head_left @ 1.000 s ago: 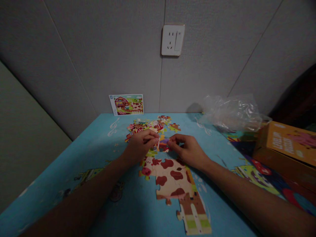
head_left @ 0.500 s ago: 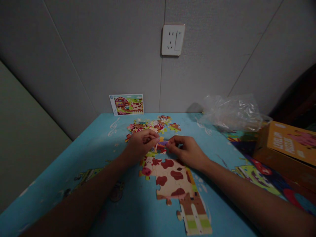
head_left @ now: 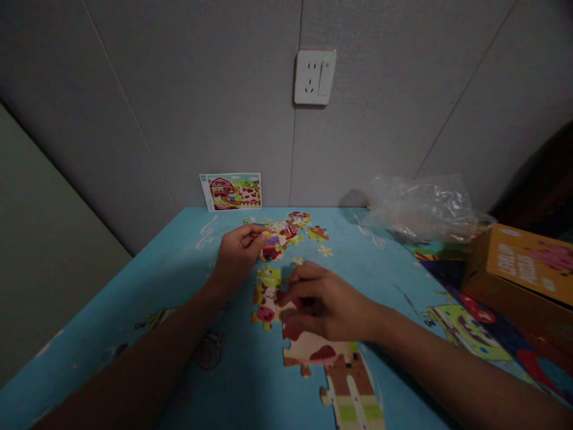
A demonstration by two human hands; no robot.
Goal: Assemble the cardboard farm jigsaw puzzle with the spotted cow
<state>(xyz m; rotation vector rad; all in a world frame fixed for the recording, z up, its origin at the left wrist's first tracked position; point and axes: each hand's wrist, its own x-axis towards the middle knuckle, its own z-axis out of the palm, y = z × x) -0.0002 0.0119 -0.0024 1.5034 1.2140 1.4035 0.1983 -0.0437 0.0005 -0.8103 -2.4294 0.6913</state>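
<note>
My left hand is closed, with thumb and fingertips pinching a purple and red jigsaw piece near the loose pieces. My right hand hovers over or rests on the joined cow section; I cannot tell which. Its fingers are curved and apart, with nothing visible between them, and they hide part of the cow's body. The cow's head shows left of those fingertips, joined to a light green piece. Behind my left hand lie several loose jigsaw pieces, some overlapping.
A farm picture card leans against the wall below a white socket. To the right are a crumpled clear plastic bag and an orange puzzle box. A blue patterned cloth covers the table.
My left hand has moved left and slightly back with the purple and red piece. My right hand has let go of it and come nearer, over the cow section, its fingers spreading.
</note>
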